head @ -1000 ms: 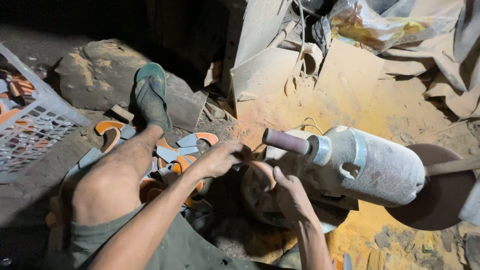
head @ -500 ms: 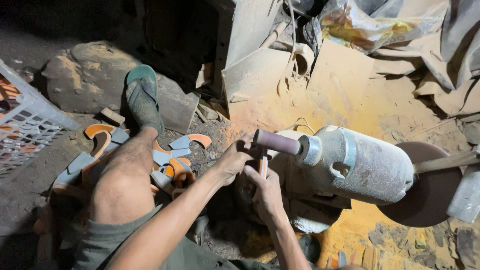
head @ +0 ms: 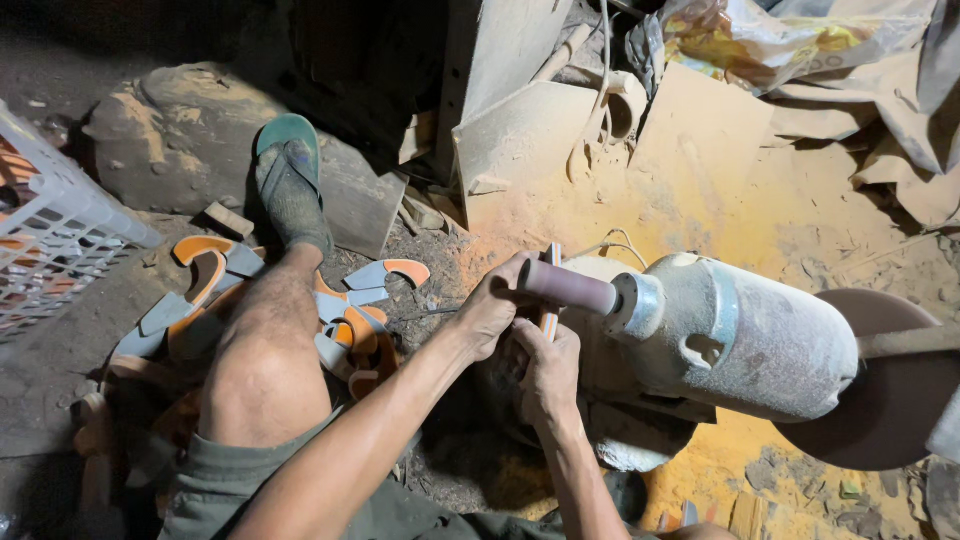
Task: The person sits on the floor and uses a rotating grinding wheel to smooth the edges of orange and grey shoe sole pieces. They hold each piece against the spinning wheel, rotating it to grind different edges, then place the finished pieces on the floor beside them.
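A white plastic crate [head: 60,250] at the left edge — cut off by the frame — holds orange pieces seen only through its lattice. On the floor by the knee lies a heap of orange-and-grey cut pieces [head: 350,320]. Both hands close on one thin orange-edged strip [head: 549,290], held upright against the sanding drum [head: 566,286] of the dusty motor [head: 745,335]: left hand [head: 492,312] curled at its side, right hand [head: 545,368] gripping from below. The strip's lower part is hidden by the fingers.

Orange-grey strip [head: 549,290] (dusty), pinkish-brown drum [head: 567,287]
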